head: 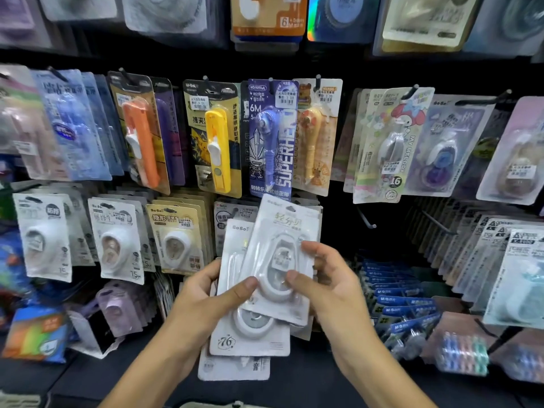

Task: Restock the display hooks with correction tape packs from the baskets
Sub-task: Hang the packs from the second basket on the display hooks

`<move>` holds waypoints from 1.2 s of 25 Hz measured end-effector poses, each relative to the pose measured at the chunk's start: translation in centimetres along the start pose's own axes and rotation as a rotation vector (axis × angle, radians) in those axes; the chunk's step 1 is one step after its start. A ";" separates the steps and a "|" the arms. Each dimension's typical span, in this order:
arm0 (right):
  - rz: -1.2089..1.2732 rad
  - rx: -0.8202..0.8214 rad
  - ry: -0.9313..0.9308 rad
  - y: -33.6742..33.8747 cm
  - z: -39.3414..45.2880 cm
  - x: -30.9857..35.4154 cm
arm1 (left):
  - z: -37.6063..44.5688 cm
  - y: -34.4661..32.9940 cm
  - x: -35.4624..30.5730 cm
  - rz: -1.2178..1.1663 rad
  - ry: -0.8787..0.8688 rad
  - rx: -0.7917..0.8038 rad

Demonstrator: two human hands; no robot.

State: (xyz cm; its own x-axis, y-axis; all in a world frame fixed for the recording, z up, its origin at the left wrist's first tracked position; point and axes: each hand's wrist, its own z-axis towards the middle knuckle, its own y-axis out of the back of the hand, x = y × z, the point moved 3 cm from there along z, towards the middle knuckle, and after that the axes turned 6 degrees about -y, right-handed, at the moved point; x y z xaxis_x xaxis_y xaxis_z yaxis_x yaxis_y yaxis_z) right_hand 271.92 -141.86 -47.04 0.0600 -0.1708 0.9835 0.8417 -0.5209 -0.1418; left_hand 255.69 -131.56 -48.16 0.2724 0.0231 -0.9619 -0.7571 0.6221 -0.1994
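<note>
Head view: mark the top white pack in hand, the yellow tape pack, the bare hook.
top white pack (282, 254), head view, clear blister over the dispenser.
yellow tape pack (217, 148), head view, yellow dispenser body.
bare hook (366, 220), head view, wire shaft near tip.

Top pack (282, 260) overlaps the stack (250, 340) (both hands beneath); bare hook (366, 220) up right.

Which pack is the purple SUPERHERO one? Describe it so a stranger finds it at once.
Start at the middle row of display hooks, straight above the white packs held in both hands. The purple SUPERHERO pack hangs there between a yellow clip pack on its left and an orange bear pack on its right. Only this one has big white vertical lettering and a blue pen-shaped tape inside.
</note>
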 end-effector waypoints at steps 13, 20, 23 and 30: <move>-0.168 -0.042 0.010 2.2 0.2 0.6 | 0.3 3.1 -1.1 0.209 -0.131 -0.471; -0.656 -0.080 -0.019 2.7 0.6 -0.3 | 0.1 3.3 -1.6 0.146 -0.156 -0.523; -0.673 0.037 0.071 1.2 0.0 -0.4 | 0.1 2.6 -1.2 0.099 -0.109 -0.477; -0.153 -0.069 0.077 0.4 0.6 -0.3 | 0.2 1.8 -1.1 0.141 -0.101 -0.412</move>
State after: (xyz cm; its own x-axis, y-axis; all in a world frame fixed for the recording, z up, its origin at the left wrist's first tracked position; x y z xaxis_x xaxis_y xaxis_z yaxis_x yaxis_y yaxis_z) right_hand 272.60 -141.53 -47.34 -0.1094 -0.1472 0.9830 0.7990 -0.6014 -0.0011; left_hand 254.21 -130.29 -47.44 0.1910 0.1744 -0.9660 -0.9588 0.2438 -0.1455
